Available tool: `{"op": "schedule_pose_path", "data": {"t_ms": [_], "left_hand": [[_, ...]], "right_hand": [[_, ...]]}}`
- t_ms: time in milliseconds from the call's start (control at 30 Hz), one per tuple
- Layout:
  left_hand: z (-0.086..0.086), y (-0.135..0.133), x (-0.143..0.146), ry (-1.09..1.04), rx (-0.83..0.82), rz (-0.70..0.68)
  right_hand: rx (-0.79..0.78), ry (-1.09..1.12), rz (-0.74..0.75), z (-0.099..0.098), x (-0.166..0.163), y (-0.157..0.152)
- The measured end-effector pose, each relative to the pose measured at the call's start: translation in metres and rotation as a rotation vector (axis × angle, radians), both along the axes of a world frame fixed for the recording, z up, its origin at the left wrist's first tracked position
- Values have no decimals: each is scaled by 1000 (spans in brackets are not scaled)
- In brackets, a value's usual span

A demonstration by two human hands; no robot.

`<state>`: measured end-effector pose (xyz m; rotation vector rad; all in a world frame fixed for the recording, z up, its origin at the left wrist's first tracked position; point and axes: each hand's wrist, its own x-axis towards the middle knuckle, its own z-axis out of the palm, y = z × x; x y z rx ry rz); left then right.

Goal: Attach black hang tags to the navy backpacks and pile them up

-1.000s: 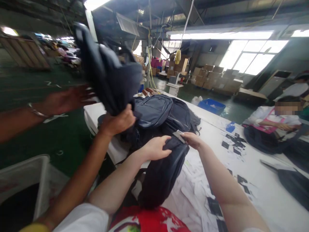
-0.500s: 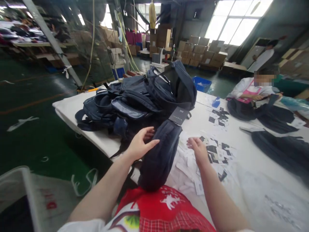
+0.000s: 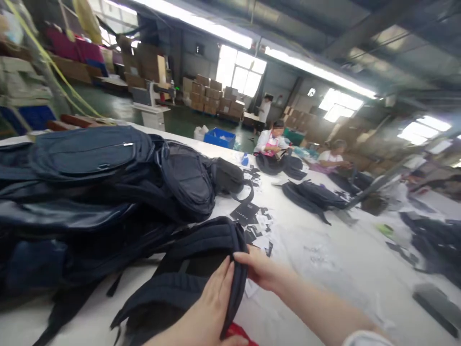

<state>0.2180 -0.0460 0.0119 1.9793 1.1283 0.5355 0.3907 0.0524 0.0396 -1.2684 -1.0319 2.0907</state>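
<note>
A dark navy backpack [image 3: 194, 245] stands on its side close in front of me, its padded back panel and shoulder straps facing left. My left hand [image 3: 216, 300] lies along the back panel with fingers straight and together, its thumb spread past the bag's edge. My right hand [image 3: 261, 266] grips the upper right edge, thumb on the near side and its other fingers partly hidden behind the bag. A black hang tag [image 3: 245, 213] with small pale print lies just beyond the backpack. To the left, a heap of similar navy backpacks [image 3: 90, 154] covers much of the white table.
Small black and white tags [image 3: 261, 228] are scattered beyond my right hand. A clear plastic sheet [image 3: 313, 250] spreads over the table [image 3: 345, 288] to the right. Across it, a co-worker [image 3: 272, 142] handles dark bags. A blue crate [image 3: 219, 138] stands past the far edge.
My view has swung right and closer. Both hands, apart before and the right one free, are now on the backpack, which has turned so its straps show.
</note>
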Motion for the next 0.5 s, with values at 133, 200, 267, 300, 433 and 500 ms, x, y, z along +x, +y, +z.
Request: {"op": "schedule_pose_path", "data": {"t_ms": [133,200,267,300,433,500], "left_hand": [[-31,12,4,-52,3,-71],[-26,13,-14,-152,28,-10],[-15,11,-42,-235,72,222],[-12,9,-59,-264,95,383],[-32,-8,-125,-273,1,883],[-65,-21,-147,-212,-57,1020]], "right_hand": [[16,-116,-144,-11,-13,6],[78,-122,-198,0,-12,11],[148,-95,-244,25,-3,19],[175,-90,-275,42,7,26],[371,-180,-538,119,76,65],[498,-197,-666,154,121,90]]}}
